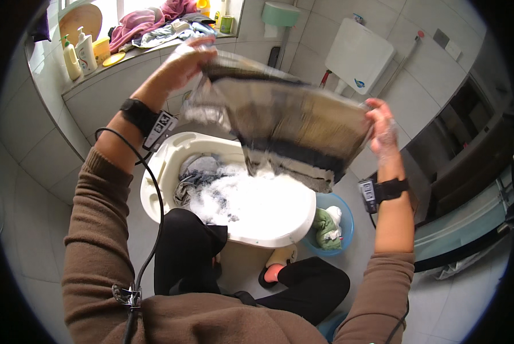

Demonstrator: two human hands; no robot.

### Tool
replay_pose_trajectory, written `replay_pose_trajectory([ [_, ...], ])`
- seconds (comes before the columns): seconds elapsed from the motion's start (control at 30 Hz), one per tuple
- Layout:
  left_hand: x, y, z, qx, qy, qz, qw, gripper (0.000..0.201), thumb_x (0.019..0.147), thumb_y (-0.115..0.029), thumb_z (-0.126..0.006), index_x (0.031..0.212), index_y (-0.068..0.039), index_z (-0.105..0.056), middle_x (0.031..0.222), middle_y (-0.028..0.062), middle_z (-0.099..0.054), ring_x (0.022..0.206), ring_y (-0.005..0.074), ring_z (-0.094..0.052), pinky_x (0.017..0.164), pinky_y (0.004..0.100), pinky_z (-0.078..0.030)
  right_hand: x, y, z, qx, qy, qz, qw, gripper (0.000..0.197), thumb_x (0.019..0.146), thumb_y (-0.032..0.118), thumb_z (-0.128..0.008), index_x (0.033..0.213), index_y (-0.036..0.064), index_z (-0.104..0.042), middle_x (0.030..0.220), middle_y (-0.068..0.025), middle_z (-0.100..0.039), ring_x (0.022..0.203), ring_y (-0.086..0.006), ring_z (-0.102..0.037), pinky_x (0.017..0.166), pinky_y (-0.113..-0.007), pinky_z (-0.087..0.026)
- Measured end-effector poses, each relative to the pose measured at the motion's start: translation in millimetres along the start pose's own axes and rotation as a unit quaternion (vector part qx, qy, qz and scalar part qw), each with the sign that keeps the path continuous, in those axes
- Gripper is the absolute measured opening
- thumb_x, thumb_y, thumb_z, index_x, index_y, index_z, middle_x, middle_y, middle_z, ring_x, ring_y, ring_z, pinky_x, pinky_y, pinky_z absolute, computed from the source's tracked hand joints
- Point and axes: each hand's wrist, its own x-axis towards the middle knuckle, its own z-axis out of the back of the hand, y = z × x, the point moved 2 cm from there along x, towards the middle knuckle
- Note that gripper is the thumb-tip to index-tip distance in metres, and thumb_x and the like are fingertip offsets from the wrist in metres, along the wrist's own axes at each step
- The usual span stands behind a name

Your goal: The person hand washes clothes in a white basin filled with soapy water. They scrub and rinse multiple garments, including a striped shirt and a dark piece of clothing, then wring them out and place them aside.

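Note:
A wet-looking striped garment [294, 117] in tan, grey and black is stretched out in the air between my hands, blurred by motion. My left hand [192, 57] grips its upper left corner, and my right hand [381, 129] pinches the right edge, with suds on the wrist. Whether it is a sweater or another piece, I cannot make out. Below hangs no support; the cloth is over the far side of a white tub [152, 198]. Inside the tub, white foam [251, 198] surrounds dark grey clothes [196, 175] at the left end.
A blue basin [348, 229] with green and white cloth [327, 229] stands right of the tub. Pump bottles [86, 51] and a heap of clothes [153, 28] line the window ledge. A toilet cistern [360, 54] is on the far wall. A cable [160, 200] runs along my left arm.

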Motion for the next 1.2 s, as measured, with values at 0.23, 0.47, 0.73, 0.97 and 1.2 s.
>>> replay_pose_trajectory([
  [0.23,-43,83,-26,0.255,0.065,-0.129,0.956,0.036,0.086,-0.006,-0.063,0.122,-0.013,-0.063,0.112,0.0077,-0.068,0.107,0.0193,-0.063,0.092,0.0312,-0.050,-44,-73,-27,-0.562,0.090,0.224,0.791,0.024,0.093,0.014,-0.045,0.109,0.0084,-0.062,0.094,-0.0185,-0.065,0.087,-0.0362,-0.064,0.082,-0.042,-0.051],
  [0.47,-37,178,25,0.456,-0.001,0.030,0.889,0.029,0.079,-0.004,-0.056,0.103,-0.011,-0.072,0.090,0.0101,-0.070,0.086,0.0212,-0.066,0.078,0.0322,-0.051,-57,-131,3,-0.494,0.232,-0.075,0.834,0.023,0.088,0.023,-0.059,0.105,0.0083,-0.065,0.105,-0.0206,-0.066,0.099,-0.0398,-0.062,0.086,-0.045,-0.050],
  [0.73,-64,141,-3,0.554,0.275,0.322,0.716,0.028,0.074,-0.011,-0.069,0.100,-0.022,-0.073,0.087,0.0076,-0.071,0.075,0.0191,-0.068,0.059,0.0374,-0.060,-50,-141,-16,-0.533,-0.158,0.137,0.820,0.027,0.085,0.016,-0.061,0.111,0.0149,-0.056,0.103,-0.0161,-0.063,0.092,-0.0389,-0.063,0.077,-0.047,-0.051],
  [0.97,-106,173,-114,0.218,0.249,0.281,0.901,0.019,0.082,-0.017,-0.069,0.100,-0.016,-0.070,0.084,0.0005,-0.064,0.069,0.0138,-0.059,0.065,0.0303,-0.054,-108,-119,-164,0.252,0.183,0.051,0.949,0.034,0.101,0.036,-0.050,0.126,0.0135,-0.053,0.115,0.0015,-0.059,0.109,-0.0108,-0.054,0.097,-0.029,-0.044],
  [1.2,-109,197,-163,0.163,0.251,0.014,0.954,0.017,0.078,-0.019,-0.066,0.093,-0.010,-0.068,0.081,0.0064,-0.065,0.072,0.0212,-0.063,0.070,0.0353,-0.053,-130,-93,-221,-0.317,0.124,0.416,0.843,0.026,0.073,0.021,-0.067,0.097,0.0125,-0.069,0.093,-0.0076,-0.070,0.090,-0.0281,-0.065,0.090,-0.042,-0.042],
])
